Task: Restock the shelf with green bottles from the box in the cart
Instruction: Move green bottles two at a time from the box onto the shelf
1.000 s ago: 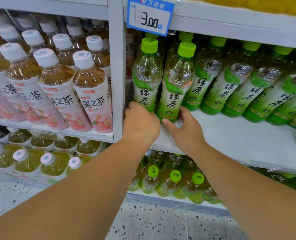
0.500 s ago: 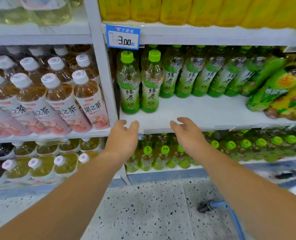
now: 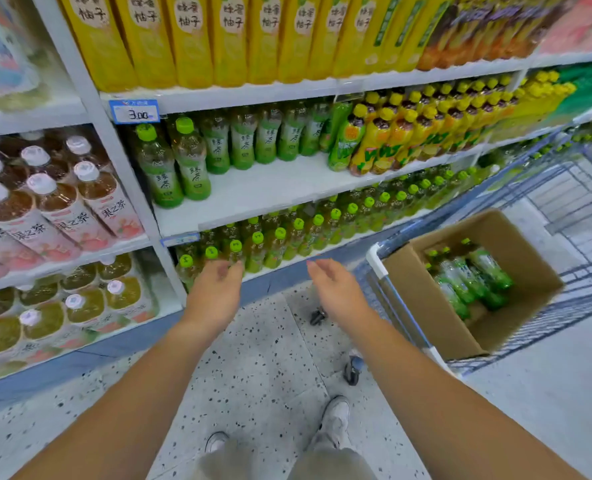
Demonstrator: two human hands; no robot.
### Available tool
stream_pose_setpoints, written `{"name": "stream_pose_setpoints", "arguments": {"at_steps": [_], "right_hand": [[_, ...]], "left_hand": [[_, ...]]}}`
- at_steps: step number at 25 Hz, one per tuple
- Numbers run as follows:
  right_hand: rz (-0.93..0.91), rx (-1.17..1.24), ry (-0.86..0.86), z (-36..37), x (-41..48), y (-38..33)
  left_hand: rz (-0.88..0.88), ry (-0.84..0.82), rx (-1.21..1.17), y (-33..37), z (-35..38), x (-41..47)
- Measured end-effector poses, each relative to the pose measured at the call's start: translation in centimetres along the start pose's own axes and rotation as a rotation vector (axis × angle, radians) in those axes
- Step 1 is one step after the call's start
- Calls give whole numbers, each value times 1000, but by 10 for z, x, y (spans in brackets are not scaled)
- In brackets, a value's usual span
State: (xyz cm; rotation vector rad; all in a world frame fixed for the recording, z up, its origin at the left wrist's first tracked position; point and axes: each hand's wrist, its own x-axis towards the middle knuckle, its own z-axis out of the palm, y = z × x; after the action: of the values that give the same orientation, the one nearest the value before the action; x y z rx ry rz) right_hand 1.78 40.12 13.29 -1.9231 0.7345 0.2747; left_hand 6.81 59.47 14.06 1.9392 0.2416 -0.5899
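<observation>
Two green tea bottles point(image 3: 175, 164) stand at the front left of the white middle shelf point(image 3: 270, 188), with a row of the same bottles point(image 3: 263, 136) behind them. A cardboard box point(image 3: 422, 299) sits in the blue wire cart point(image 3: 581, 271) at the right, and several green bottles point(image 3: 467, 277) lie inside it. My left hand point(image 3: 215, 292) and my right hand point(image 3: 336, 289) hang empty in front of the lower shelf, fingers apart, left of the box.
White-capped peach tea bottles point(image 3: 59, 202) fill the left bay. Yellow bottles point(image 3: 190, 36) line the top shelf, and yellow-capped ones point(image 3: 408, 129) stand right of the green row. Green-capped bottles point(image 3: 287, 233) crowd the lower shelf. My shoes point(image 3: 336, 417) stand on speckled floor by a cart wheel point(image 3: 353, 370).
Both hands let go of the two front bottles and drew back from the shelf, dropping lower. My view swung back and right, bringing the cart and box into sight.
</observation>
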Motion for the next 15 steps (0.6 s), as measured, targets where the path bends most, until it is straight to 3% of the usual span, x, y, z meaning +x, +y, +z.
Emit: {"name": "stream_pose_setpoints", "arguments": {"at_steps": [6,15], "right_hand": [[43,-9,58,-73,-60,34],[61,-40,109,-218,-55,122]], "left_hand": [[29,-47,-33,40,48,-65],[36,-146,-36,91,212,-107]]}}
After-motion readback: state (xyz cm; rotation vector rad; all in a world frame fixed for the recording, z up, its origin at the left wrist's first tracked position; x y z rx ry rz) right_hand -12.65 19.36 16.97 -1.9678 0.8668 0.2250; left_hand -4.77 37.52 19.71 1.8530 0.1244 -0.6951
